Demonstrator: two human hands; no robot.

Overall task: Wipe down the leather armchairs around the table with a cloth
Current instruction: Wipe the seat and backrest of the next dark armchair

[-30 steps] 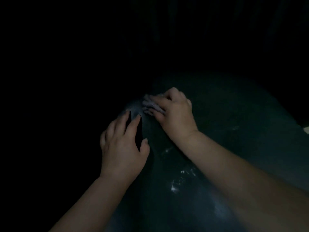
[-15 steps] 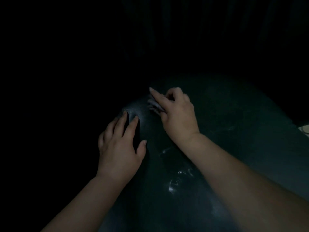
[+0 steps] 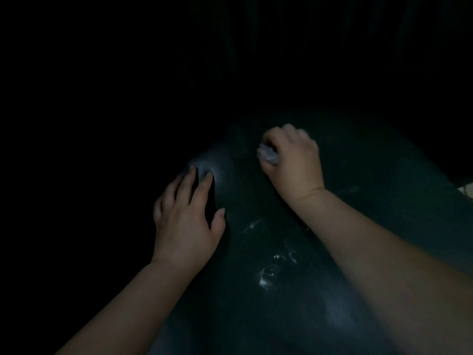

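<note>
Very dim view. Right hand (image 3: 294,160) curls round a bunched pale cloth (image 3: 267,155), pressing it onto the dark leather armchair (image 3: 358,201) surface. Left hand (image 3: 184,219), at 8 o'clock from the cloth, lies flat with fingers straight on the leather. Whitish smears (image 3: 271,270) at 6 o'clock.

Dark green armchair (image 3: 358,201) with whitish smears; pale grey cloth (image 3: 267,155)
</note>
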